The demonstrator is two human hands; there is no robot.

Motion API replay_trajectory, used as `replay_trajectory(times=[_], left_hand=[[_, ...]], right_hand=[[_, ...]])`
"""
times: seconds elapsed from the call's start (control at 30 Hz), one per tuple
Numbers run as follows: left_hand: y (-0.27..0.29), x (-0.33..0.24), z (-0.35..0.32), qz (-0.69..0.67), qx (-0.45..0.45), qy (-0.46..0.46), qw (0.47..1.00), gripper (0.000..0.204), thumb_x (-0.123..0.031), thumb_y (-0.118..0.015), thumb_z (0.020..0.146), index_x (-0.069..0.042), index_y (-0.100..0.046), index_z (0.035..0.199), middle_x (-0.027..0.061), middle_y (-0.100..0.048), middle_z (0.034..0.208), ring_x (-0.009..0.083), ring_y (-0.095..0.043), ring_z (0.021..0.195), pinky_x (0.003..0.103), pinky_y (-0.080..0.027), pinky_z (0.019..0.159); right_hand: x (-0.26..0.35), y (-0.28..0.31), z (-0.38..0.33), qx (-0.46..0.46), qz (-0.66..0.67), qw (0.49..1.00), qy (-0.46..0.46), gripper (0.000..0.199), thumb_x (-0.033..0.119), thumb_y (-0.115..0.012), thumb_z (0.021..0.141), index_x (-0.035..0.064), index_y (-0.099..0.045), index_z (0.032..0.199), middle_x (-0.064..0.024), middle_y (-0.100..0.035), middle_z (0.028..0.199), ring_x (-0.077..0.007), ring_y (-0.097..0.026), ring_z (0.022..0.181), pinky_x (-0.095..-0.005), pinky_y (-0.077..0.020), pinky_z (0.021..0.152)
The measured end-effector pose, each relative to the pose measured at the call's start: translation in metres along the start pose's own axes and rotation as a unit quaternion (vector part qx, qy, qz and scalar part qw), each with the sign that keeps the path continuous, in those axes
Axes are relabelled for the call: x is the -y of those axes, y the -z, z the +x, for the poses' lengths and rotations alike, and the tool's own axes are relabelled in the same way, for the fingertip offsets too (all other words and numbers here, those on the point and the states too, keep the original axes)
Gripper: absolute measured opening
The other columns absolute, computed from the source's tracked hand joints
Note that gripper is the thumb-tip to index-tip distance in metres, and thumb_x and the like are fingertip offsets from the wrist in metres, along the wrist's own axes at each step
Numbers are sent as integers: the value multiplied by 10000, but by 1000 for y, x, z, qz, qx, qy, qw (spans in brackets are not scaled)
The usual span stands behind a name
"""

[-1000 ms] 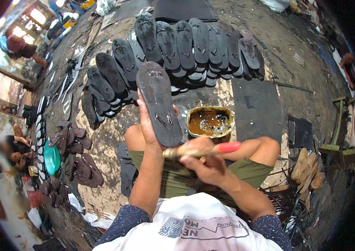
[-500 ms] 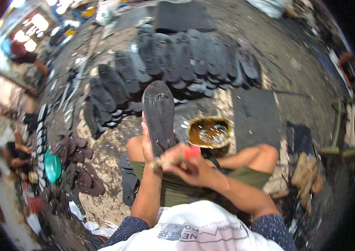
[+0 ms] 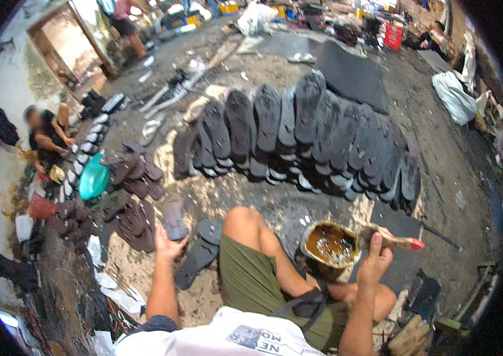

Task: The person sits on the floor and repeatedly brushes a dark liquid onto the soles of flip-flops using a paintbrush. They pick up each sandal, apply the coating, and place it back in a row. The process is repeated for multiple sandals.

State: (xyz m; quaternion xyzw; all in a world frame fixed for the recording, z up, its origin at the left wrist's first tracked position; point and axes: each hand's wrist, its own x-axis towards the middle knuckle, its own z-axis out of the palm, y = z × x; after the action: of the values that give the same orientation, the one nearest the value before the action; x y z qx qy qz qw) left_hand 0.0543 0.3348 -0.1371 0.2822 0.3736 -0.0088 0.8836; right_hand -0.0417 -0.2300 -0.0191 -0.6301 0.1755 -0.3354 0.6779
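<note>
One dark shoe sole (image 3: 174, 217) is in the left hand (image 3: 167, 244), low and left of the person's bent knee, the fingers curled about its near end while it stands nearly upright above the ground. Just right of it a second dark sole (image 3: 199, 256) lies flat on the dirt beside the green shorts (image 3: 250, 277). Over on the right, the right hand (image 3: 375, 261) is clenched around a wooden-handled brush (image 3: 395, 241) with a red tip, its bristle end held just beside the rim of a round tin of brown glue (image 3: 330, 244), which sits between knee and hand. Farther off, a long curved row of black soles (image 3: 299, 136) stands on edge across the middle of the floor, overlapping one another. To the left lie brown sandals (image 3: 136, 172) and a teal bowl (image 3: 94, 178), with another person (image 3: 47, 133) seated near the far left wall. A black rubber sheet (image 3: 349, 74) lies far beyond the row.
</note>
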Motion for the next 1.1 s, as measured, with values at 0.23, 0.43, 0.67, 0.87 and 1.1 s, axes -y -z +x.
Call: replay_trajectory(times=[0.23,0.43,0.67,0.87,1.1], left_hand=[[47,-20,-19,122,4,-90,988,405,-115,-600,940,-72,-514,1333,123,-617,1258,304,-622,1125,466,-594,904],[-130,-24,8,180,184,-168,952,572,-102,-603,1000,-119,-388,1530,64,-561,1317,207,-592,1121,375,-578,866],[-378,-52,140,200,265,-309,891,431,-81,-655,970,77,-525,1349,116,-646,1169,174,-664,974,303,-629,747],[-516,-31,237,424,180,-316,829,275,-42,-634,938,113,-639,1165,170,-670,1162,232,-703,861,312,-649,710],[-537,-32,199,693,57,-387,606,369,-281,-643,932,8,-698,1155,193,-742,1023,375,-696,1029,460,-532,903]], right_hand=[[-7,8,18,-37,-21,999,-9,324,278,-655,1019,4,-630,1190,-30,-638,1119,-114,-547,1021,-279,-432,943],[7,26,21,-78,-57,995,-32,373,329,-654,1016,-5,-634,1179,-33,-643,1100,-121,-551,1014,-293,-441,930],[18,84,-3,-169,-143,975,-25,378,334,-649,1021,10,-623,1215,-9,-622,1099,-105,-560,996,-287,-458,894],[34,106,-15,-223,-183,957,40,416,344,-639,1022,-18,-610,1223,-52,-624,1156,-140,-560,1044,-306,-444,938],[51,94,-12,-261,-209,942,14,471,401,-659,1000,-36,-624,1171,-79,-649,1145,-170,-580,1041,-321,-447,956]])
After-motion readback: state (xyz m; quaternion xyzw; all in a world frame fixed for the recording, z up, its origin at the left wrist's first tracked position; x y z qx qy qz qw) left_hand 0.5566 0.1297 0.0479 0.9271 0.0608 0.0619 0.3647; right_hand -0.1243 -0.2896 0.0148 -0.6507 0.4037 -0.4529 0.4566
